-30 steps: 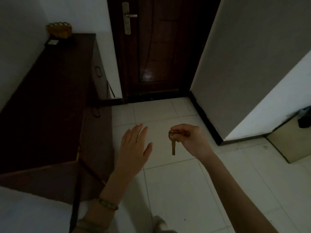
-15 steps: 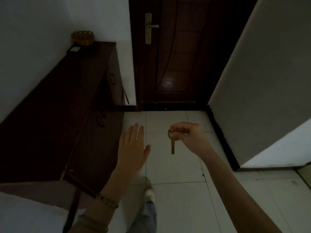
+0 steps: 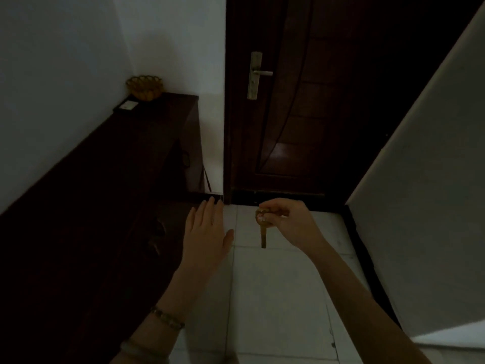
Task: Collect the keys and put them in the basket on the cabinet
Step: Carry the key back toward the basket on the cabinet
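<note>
A brass key (image 3: pixel 263 236) hangs blade-down from my right hand (image 3: pixel 291 223), which pinches its head in front of me above the tiled floor. My left hand (image 3: pixel 206 236) is held flat beside it, fingers apart and holding nothing. A small yellow woven basket (image 3: pixel 145 88) stands on the far end of the long dark wooden cabinet (image 3: pixel 110 166), against the white wall, well ahead of both hands to the upper left.
A small dark tray with a white card (image 3: pixel 126 106) lies just in front of the basket. A dark wooden door (image 3: pixel 315 114) with a metal handle (image 3: pixel 258 73) is straight ahead. A grey wall (image 3: pixel 425 193) runs along the right. Pale floor tiles (image 3: pixel 275 298) lie between.
The view has advanced toward the door and cabinet; the basket now appears larger and nearer. My right hand still holds the key and my left hand stays flat beside it.
</note>
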Demonstrator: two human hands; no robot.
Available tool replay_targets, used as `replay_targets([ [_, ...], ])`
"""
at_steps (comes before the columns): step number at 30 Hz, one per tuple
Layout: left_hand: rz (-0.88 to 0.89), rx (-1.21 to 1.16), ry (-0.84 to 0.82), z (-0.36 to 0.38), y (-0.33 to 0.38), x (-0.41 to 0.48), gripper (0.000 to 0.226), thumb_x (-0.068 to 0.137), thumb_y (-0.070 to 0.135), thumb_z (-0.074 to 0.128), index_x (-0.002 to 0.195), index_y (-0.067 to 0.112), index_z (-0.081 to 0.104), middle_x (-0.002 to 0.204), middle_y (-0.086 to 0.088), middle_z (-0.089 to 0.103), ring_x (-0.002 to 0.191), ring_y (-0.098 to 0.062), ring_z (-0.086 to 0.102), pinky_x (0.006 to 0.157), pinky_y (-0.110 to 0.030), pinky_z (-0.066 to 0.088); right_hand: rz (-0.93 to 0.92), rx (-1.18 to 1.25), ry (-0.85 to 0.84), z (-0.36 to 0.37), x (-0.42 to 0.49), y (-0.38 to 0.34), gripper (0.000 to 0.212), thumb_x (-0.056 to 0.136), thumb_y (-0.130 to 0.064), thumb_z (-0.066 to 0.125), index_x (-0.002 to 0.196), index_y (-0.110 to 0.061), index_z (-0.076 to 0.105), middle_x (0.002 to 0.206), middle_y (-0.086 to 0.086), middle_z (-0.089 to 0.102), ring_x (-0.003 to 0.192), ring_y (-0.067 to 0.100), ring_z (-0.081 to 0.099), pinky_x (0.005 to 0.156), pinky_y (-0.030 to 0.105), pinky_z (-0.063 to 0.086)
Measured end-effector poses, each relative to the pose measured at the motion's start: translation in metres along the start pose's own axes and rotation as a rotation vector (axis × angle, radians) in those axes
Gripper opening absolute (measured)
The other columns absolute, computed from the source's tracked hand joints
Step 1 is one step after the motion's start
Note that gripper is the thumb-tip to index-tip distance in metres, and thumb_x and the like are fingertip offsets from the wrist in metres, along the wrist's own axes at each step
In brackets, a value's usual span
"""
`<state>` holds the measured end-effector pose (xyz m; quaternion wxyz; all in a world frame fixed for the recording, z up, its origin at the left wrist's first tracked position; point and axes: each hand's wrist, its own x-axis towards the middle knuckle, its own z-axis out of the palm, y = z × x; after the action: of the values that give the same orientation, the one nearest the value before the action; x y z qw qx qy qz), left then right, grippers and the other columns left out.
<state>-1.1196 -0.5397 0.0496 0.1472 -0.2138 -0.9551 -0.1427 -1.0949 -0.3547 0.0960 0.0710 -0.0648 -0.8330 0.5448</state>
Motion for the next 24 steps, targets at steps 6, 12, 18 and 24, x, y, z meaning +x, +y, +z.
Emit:
replay_targets([
  [6,-0.025,0.009,0.054,0.014,-0.026,0.065,0.063,0.074,0.02,0.075,0.126,-0.006,0.05,0.129,-0.028,0.053,0.118,-0.042,0.05,0.101,-0.057,0.033,0.019,0.016,-0.058,0.009,0.08,0.006,0.019,0.079,0.004,0.063,0.092,-0.009,0.069,0.095,0.016,0.07,0.093,0.029,0.066,0.087,0.046,0.054],
  [12,-0.068,0.032,0.068,0.048,-0.053,0.136,0.064,0.074,0.025,0.075,0.127,-0.002,0.049,0.129,-0.023,0.054,0.119,-0.037,0.051,0.102,-0.055,0.033,0.014,0.033,-0.139,0.017,0.177,0.019,0.021,0.08,0.004,0.061,0.097,-0.006,0.068,0.093,0.013,0.07,0.09,0.025,0.066,0.082,0.038,0.056],
  [18,-0.126,0.096,0.051,0.082,-0.076,0.232,0.063,0.076,0.025,0.074,0.127,-0.002,0.05,0.13,-0.023,0.054,0.12,-0.036,0.051,0.101,-0.055,0.035,-0.042,0.042,-0.206,0.013,0.296,0.029,0.02,0.082,0.002,0.06,0.098,-0.007,0.068,0.093,0.009,0.069,0.091,0.022,0.066,0.084,0.036,0.055],
  [24,-0.204,0.088,0.073,0.103,-0.09,0.333,0.06,0.083,0.031,0.067,0.13,-0.001,0.048,0.132,-0.022,0.052,0.123,-0.035,0.048,0.105,-0.053,0.033,-0.051,0.071,-0.274,0.006,0.409,0.03,0.02,0.083,0.0,0.06,0.099,-0.009,0.067,0.097,0.012,0.069,0.094,0.023,0.066,0.082,0.034,0.056],
])
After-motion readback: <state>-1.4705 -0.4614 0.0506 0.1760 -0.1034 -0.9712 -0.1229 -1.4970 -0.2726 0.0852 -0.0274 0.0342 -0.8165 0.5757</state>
